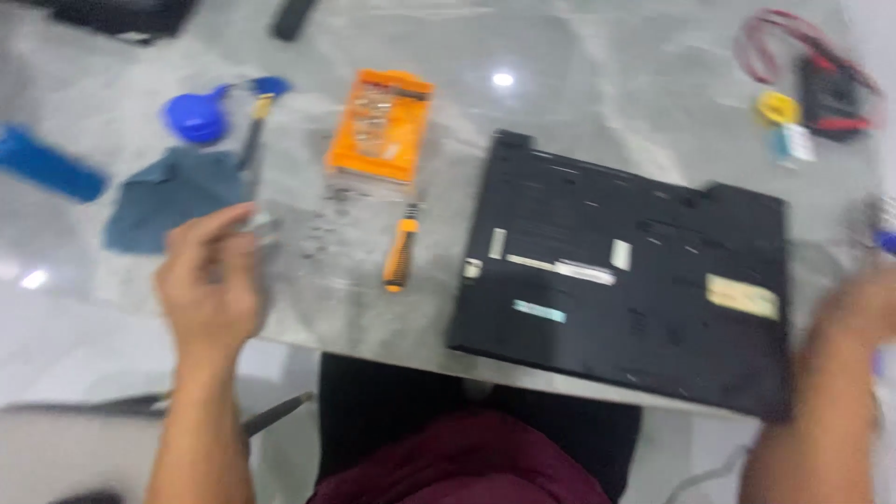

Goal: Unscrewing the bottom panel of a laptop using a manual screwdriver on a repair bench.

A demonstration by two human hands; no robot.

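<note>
The left hand (210,280) pinches a clear lid (308,233) beside the screwdriver (401,252); tilting could scatter screws; the right hand (863,308) grip is indiscernible.

Grey marbled table (579,84) filling the upper frame. Lying on it: black upturned laptop (625,280) at centre right, orange bit case (380,124) at upper centre, orange-black screwdriver (401,250) just below, blue-grey cloth (168,198) at left, red-black cables (812,70) at upper right.

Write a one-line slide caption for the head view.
Upturned black laptop on a grey table, left hand near an orange screwdriver and bit case.
</note>
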